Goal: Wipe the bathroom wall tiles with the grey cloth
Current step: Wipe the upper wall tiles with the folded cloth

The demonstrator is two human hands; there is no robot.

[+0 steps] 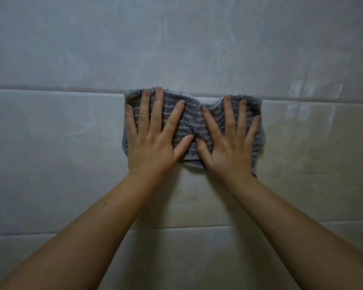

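Note:
A grey striped cloth (192,120) lies flat against the wall tiles (57,153), its top edge on a horizontal grout line. My left hand (153,141) presses on the cloth's left half with fingers straight and spread. On the right half my right hand (228,147) presses the same way. The two thumbs nearly meet at the cloth's middle. The hands hide much of the cloth.
Large glossy grey-beige tiles fill the whole view. One horizontal grout line (50,90) runs at cloth height and another (176,228) lower down. A bright reflection (306,95) shows on the tiles to the right.

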